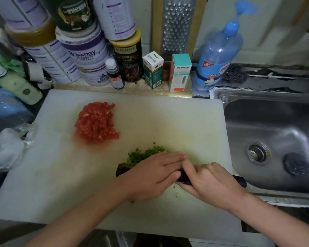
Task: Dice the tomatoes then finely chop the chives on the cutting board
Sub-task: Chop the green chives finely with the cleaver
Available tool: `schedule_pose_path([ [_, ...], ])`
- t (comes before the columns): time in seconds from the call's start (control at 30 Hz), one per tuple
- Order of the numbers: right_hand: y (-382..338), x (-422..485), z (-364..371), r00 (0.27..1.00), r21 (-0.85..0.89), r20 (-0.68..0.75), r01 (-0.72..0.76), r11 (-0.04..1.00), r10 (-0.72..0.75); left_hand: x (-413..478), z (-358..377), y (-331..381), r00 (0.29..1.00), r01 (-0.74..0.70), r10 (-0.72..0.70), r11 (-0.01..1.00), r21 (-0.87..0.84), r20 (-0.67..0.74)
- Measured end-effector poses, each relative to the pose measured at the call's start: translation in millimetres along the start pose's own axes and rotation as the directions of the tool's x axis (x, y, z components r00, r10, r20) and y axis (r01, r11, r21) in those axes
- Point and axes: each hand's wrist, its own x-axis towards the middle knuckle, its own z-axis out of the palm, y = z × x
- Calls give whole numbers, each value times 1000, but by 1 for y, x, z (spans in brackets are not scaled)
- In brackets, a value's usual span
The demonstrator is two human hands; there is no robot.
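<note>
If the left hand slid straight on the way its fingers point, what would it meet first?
Most likely the right hand, which grips the knife just beyond the fingertips of the left hand. They look nearly touching, though depth is unclear. The upper fingers might instead slide onto bare cutting board.

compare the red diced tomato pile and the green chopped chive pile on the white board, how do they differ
The red diced tomato pile is chunky cubes; the green chopped chive pile is much finer bits.
The tomato pile is larger than the chive pile.
The tomato pile sits apart, farther back; the chive pile lies beside the dark knife under the left hand.
Both lie on the white plastic cutting board.
</note>
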Motion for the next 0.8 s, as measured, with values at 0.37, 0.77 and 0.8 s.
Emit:
schedule_pose_path([
  [0.37, -2, 15, -12, 998, -24, 3, -68, 997, 68, -3, -34, -25, 990, 11, 0, 997, -76, 139],
  [0.77, 10, -15, -23, 981, -130, 119, -138, 982, 153, -26, -34, -46, 995, 74, -78, 996, 56, 65],
  [0.8, 12, -18, -24, 979, -138, 131, -140, 980, 159, -25, -31, -45, 995, 83, -86, 995, 57, 53],
])
